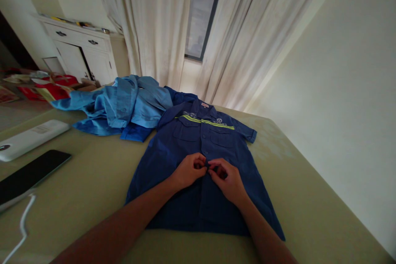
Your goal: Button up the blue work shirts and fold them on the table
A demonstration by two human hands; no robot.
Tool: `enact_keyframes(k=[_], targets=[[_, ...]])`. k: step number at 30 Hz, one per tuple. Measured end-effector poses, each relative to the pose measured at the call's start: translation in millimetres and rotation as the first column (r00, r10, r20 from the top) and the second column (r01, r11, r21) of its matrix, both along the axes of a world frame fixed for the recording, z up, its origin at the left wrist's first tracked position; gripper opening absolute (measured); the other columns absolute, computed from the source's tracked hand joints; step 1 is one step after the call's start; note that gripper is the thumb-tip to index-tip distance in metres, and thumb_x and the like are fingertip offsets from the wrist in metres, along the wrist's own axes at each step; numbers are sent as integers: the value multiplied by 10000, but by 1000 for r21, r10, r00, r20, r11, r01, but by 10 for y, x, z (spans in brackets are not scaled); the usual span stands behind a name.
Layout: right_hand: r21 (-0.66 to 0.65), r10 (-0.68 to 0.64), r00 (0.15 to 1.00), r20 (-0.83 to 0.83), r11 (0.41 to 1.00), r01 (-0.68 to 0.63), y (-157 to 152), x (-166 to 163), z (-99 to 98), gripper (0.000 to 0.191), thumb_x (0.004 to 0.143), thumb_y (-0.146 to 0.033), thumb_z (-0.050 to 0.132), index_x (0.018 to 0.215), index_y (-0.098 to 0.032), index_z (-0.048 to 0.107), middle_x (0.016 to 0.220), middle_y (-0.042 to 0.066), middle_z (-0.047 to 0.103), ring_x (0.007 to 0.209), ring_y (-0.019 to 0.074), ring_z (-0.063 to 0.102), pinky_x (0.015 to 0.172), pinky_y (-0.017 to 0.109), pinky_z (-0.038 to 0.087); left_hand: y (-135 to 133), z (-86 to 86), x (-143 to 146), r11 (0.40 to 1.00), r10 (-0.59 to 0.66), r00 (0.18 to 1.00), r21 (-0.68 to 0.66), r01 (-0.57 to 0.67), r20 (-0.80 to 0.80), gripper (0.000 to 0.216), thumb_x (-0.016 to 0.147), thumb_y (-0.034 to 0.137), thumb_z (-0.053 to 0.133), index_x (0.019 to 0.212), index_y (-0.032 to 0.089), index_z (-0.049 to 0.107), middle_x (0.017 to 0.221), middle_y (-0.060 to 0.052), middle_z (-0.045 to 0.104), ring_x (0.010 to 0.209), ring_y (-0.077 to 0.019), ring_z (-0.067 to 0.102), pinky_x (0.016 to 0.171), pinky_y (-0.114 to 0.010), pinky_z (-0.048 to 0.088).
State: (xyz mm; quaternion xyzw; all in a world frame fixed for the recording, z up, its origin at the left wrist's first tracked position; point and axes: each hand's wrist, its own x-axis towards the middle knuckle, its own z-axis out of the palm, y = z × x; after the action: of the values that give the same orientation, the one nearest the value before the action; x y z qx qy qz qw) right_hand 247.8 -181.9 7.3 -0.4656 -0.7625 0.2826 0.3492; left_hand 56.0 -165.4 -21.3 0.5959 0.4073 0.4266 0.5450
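A navy short-sleeved work shirt (188, 165) lies spread out front side up, its collar away from me. Yellow-green stripes and white emblems cross its chest above two flap pockets. My left hand (191, 169) pinches the front placket near the shirt's middle with thumb and forefinger. Close beside it, my right hand (227, 177) pinches the same placket from the right, fingertips almost touching the left ones. The bit of cloth between the fingertips is mostly hidden, and I cannot tell whether a button is in it. Above the hands, buttons show along the placket.
Light blue garments (123, 103) lie heaped at the table's far left. A black phone (34, 175), a white power bank (37, 138) and a white cable (23, 227) are on the left of the table (309, 198). A wall borders the right; curtains (161, 20) hang behind.
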Motion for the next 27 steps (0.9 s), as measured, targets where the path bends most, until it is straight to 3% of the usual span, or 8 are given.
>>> enact_keyframes(k=[4, 10, 14, 20, 27], targets=[[-41, -50, 995, -83, 998, 46, 6, 1, -5, 222, 859, -325, 695, 1066, -245, 683, 873, 28, 722, 589, 137, 566, 543, 257, 446, 32, -17, 3, 999, 51, 998, -8, -52, -26, 240, 731, 234, 703, 942, 161, 615, 735, 25, 654, 617, -102, 534, 597, -235, 361], [180, 98, 983, 152, 976, -125, -61, 40, 19, 137, 944, -261, 598, 1018, -271, 713, 840, 40, 694, 677, 169, 615, 653, 298, 481, 41, -17, -9, 996, 55, 997, -75, -51, 46, 267, 727, 218, 712, 964, 162, 602, 759, 36, 654, 649, -101, 575, 632, -229, 391], [84, 89, 995, 54, 992, -94, -45, 24, 60, 234, 878, -243, 682, 1111, -262, 673, 955, 34, 694, 662, 143, 580, 625, 274, 465, 22, 6, -22, 995, 62, 996, -76, -57, 59, 288, 716, 225, 731, 966, 161, 603, 780, 33, 656, 664, -97, 571, 638, -223, 385], [-136, 83, 993, -82, 986, -94, 20, 12, 25, 267, 823, -258, 742, 1077, -234, 666, 940, 12, 664, 665, 120, 551, 590, 236, 430, 17, -6, -38, 999, 36, 999, -39, -35, 34, 311, 716, 249, 739, 987, 162, 614, 804, 18, 673, 691, -104, 581, 647, -224, 386], [23, 63, 998, 16, 998, -63, -15, -15, -1, 158, 864, -225, 712, 1022, -232, 700, 921, 22, 632, 665, 126, 557, 622, 260, 443, 43, -10, -70, 999, 23, 997, -26, -24, -69, 336, 752, 301, 707, 1043, 164, 610, 775, 23, 670, 575, -89, 509, 555, -223, 336]])
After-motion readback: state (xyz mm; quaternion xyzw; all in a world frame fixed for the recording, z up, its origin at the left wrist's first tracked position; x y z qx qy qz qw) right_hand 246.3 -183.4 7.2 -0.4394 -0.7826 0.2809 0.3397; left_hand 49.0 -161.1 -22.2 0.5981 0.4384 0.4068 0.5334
